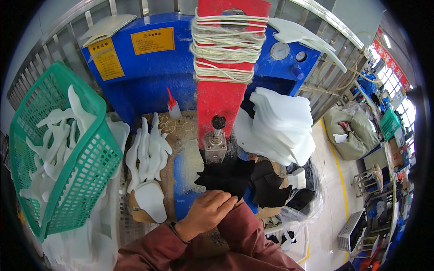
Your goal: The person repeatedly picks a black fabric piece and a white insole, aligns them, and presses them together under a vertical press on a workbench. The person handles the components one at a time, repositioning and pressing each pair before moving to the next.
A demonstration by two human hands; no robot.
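Note:
My left hand point(204, 213), a dark band at its wrist, has its fingers bent and pressed together at the near edge of a black fabric piece point(226, 179). Most of my right hand point(238, 203) is covered by the left hand and its own sleeve, so its fingers do not show. The black piece lies under the metal head point(215, 147) of a red machine arm point(222, 97). More black pieces point(267, 183) lie just right of it. To the left, white foam-like cutouts point(147, 151) rest on the worktable point(168, 180).
A green basket point(92, 156) of white cutouts stands at the left. Stacked white sheets point(282, 122) rise at the right. Behind is the blue machine body point(153, 67), with a red-tipped bottle point(174, 108) before it. A plastic bag point(312, 194) hangs beside the table's right edge.

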